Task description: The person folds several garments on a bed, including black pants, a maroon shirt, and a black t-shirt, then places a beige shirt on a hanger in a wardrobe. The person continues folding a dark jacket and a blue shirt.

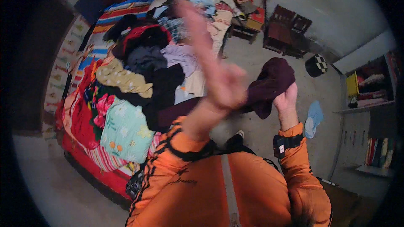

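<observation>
My right hand [286, 98] grips a dark maroon garment [274, 77], bunched over the fingers and hanging a little below them. The cloth stretches left behind my left wrist towards the bed, next to a black garment [167, 82]. My left hand [225, 83] is raised in front of it, close to the camera and blurred by motion. Its fingers point away and up with nothing seen in them. Beside my left forearm lies a mint-green flowered cloth [126, 129], folded or cushion-like. A yellow dotted cloth [124, 77] and a lilac garment [180, 55] lie beyond.
A bed [94, 167] with a striped cover holds heaped clothes at left. Wooden chairs [281, 34] and a checkered black-and-white stool [316, 65] stand at the far right. Light-blue cloth [313, 119] lies on the floor. Shelves [367, 105] with cloth and books line the right side.
</observation>
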`<state>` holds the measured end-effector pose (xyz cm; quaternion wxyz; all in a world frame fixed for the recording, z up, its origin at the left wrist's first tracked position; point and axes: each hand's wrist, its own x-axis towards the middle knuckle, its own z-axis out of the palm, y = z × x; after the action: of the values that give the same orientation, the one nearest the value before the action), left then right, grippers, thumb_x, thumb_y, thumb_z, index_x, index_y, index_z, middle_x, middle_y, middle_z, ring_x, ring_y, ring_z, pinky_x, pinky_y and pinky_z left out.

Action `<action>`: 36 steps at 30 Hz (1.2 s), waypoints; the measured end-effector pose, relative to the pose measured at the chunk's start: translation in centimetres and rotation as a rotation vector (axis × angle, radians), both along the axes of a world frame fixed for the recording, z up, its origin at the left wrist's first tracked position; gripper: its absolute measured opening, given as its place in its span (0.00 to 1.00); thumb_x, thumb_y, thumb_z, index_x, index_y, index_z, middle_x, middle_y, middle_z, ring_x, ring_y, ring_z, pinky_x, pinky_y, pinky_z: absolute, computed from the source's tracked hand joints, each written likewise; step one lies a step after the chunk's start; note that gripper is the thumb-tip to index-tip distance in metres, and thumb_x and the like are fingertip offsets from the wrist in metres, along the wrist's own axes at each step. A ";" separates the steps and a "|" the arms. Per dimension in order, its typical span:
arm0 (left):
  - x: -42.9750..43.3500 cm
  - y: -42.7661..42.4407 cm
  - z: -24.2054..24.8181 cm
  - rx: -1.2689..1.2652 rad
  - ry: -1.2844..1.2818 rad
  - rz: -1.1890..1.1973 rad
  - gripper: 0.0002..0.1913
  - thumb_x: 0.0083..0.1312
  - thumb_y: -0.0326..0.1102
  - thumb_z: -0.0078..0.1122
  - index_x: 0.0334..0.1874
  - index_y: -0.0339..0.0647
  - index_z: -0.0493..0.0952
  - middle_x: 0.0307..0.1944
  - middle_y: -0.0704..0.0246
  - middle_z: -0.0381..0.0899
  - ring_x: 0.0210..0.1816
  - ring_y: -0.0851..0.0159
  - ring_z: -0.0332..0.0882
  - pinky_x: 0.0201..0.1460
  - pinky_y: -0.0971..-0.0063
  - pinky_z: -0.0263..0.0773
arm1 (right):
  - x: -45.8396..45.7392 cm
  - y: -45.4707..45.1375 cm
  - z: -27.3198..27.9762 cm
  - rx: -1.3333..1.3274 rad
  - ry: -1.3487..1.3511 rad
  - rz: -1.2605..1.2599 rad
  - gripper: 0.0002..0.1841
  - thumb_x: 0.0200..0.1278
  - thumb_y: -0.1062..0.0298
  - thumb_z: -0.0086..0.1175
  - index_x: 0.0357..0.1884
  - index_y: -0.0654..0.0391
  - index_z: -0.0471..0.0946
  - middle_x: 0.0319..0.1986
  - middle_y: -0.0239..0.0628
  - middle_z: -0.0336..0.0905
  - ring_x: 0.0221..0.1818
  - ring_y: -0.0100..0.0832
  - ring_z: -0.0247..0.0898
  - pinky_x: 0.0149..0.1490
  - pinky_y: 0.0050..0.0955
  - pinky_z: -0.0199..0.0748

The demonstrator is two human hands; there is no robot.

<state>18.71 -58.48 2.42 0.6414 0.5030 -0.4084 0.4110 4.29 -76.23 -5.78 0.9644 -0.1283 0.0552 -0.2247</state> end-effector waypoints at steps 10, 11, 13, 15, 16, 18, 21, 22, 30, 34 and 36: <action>-3.9 -10.0 -26.2 2.272 0.284 -0.903 0.42 0.61 0.63 0.53 0.69 0.38 0.60 0.60 0.53 0.71 0.60 0.51 0.70 0.64 0.63 0.62 | -11.8 -17.7 -1.9 0.055 -0.025 -0.246 0.22 0.72 0.60 0.34 0.56 0.65 0.70 0.54 0.49 0.73 0.56 0.46 0.69 0.65 0.45 0.64; -3.5 -12.2 -23.3 2.181 0.530 -0.884 0.42 0.61 0.60 0.57 0.70 0.40 0.57 0.64 0.52 0.66 0.66 0.51 0.62 0.68 0.65 0.58 | -12.2 -18.7 -2.2 0.026 -0.047 -0.201 0.22 0.72 0.60 0.33 0.56 0.65 0.70 0.54 0.49 0.73 0.57 0.47 0.69 0.65 0.45 0.64; -4.4 -17.4 -16.4 1.489 0.360 -0.629 0.41 0.67 0.53 0.51 0.72 0.32 0.48 0.72 0.50 0.48 0.73 0.52 0.49 0.72 0.67 0.50 | -12.2 -19.8 -2.6 0.023 -0.042 -0.145 0.22 0.72 0.60 0.32 0.56 0.65 0.70 0.55 0.49 0.72 0.57 0.47 0.69 0.65 0.46 0.63; -5.9 -22.8 -9.5 0.798 0.200 -0.503 0.36 0.70 0.50 0.45 0.72 0.31 0.47 0.73 0.50 0.45 0.74 0.51 0.45 0.73 0.65 0.46 | -11.8 -20.2 -2.6 0.054 0.003 -0.172 0.22 0.72 0.61 0.31 0.56 0.65 0.70 0.54 0.48 0.73 0.56 0.45 0.69 0.63 0.44 0.66; -7.1 -24.1 -7.1 0.601 0.142 -0.455 0.32 0.69 0.39 0.39 0.72 0.30 0.48 0.73 0.52 0.47 0.74 0.53 0.44 0.74 0.66 0.43 | -11.7 -20.3 -2.4 0.042 0.001 -0.199 0.22 0.72 0.62 0.31 0.55 0.65 0.70 0.54 0.47 0.73 0.55 0.45 0.70 0.62 0.44 0.67; -10.3 -26.4 -5.4 0.380 -0.046 -0.388 0.32 0.68 0.41 0.39 0.72 0.32 0.50 0.72 0.52 0.48 0.74 0.54 0.45 0.74 0.65 0.42 | -12.0 -20.6 -1.8 0.102 -0.019 -0.197 0.22 0.72 0.62 0.31 0.56 0.65 0.70 0.54 0.47 0.73 0.55 0.45 0.70 0.63 0.44 0.66; -15.2 -29.6 -9.6 0.860 -0.056 -0.764 0.40 0.66 0.56 0.50 0.72 0.36 0.51 0.72 0.51 0.49 0.73 0.52 0.48 0.73 0.61 0.46 | -13.7 -21.3 -0.9 0.020 -0.094 -0.249 0.22 0.72 0.61 0.31 0.57 0.65 0.68 0.56 0.48 0.70 0.58 0.45 0.67 0.65 0.44 0.63; -14.2 -28.7 -11.9 1.242 -0.051 -0.771 0.42 0.64 0.55 0.53 0.72 0.36 0.50 0.72 0.51 0.48 0.73 0.51 0.47 0.73 0.61 0.47 | -14.9 -22.0 -0.4 0.006 -0.149 -0.261 0.22 0.71 0.61 0.31 0.57 0.65 0.67 0.56 0.48 0.69 0.58 0.44 0.66 0.65 0.44 0.62; -10.0 -30.8 -16.6 1.060 0.281 -0.938 0.52 0.57 0.51 0.65 0.73 0.35 0.41 0.75 0.52 0.37 0.75 0.52 0.37 0.75 0.64 0.39 | -17.4 -23.4 1.3 -0.033 -0.041 -0.315 0.23 0.72 0.58 0.31 0.57 0.65 0.67 0.56 0.49 0.69 0.58 0.46 0.66 0.65 0.45 0.61; -13.1 -33.4 -13.3 1.051 0.239 -1.159 0.40 0.63 0.48 0.61 0.69 0.33 0.53 0.68 0.55 0.55 0.68 0.57 0.55 0.69 0.67 0.52 | -17.1 -22.6 1.5 -0.011 0.175 -0.291 0.21 0.70 0.59 0.36 0.51 0.64 0.73 0.50 0.46 0.76 0.52 0.44 0.73 0.60 0.41 0.68; -14.0 -33.4 -12.2 1.198 0.480 -1.495 0.30 0.65 0.47 0.58 0.62 0.31 0.66 0.58 0.55 0.71 0.57 0.59 0.71 0.61 0.69 0.64 | -17.9 -23.3 1.7 -0.043 0.162 -0.289 0.20 0.70 0.59 0.38 0.50 0.64 0.74 0.49 0.45 0.77 0.51 0.43 0.73 0.60 0.41 0.69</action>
<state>4.70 -91.87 -9.73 0.4411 0.4272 -0.6207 -0.4875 -13.65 -99.56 -4.04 0.9115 -0.1572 0.1460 -0.3510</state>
